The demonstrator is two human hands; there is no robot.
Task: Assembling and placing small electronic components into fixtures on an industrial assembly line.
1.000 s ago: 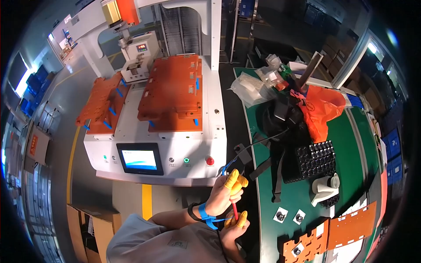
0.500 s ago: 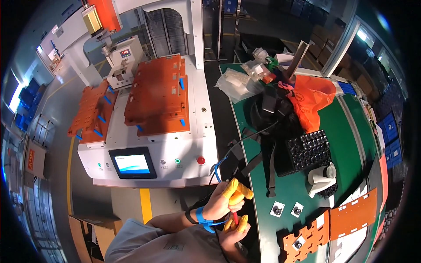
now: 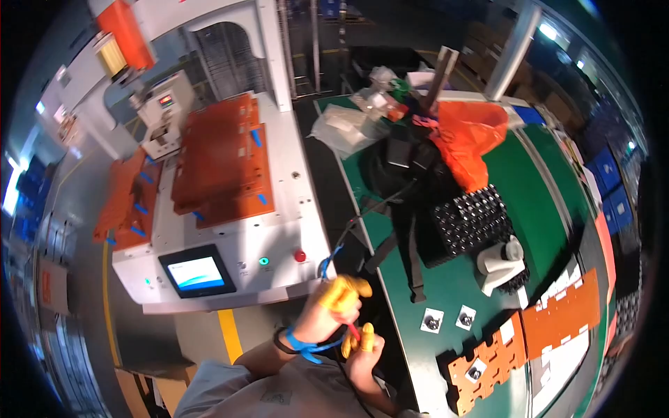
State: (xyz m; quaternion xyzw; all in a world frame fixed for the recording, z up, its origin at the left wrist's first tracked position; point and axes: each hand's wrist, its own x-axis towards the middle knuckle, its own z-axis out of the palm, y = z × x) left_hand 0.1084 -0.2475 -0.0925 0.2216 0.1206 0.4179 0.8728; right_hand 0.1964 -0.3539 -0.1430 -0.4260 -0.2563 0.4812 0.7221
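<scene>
My left hand and my right hand are close together between the white machine and the green bench. Both wear yellow finger covers and have curled fingers; the left is blurred by motion. A thin red piece runs between the hands, its ends hidden by the fingers, so I cannot tell its kind. Round my left wrist is a blue wrist strap with a blue cord. On the bench nearby lie two white square plates with black parts, and a similar plate rests on a notched orange board.
At left stands the white machine with orange fixture plates, a screen and a red button. The bench holds a black tray of small parts, a white bottle, an orange bag and a black strap.
The whole view has shifted, with machine and bench sliding left in the picture. My hands stay close together with the red piece between them; the left has turned a little and blurs.
</scene>
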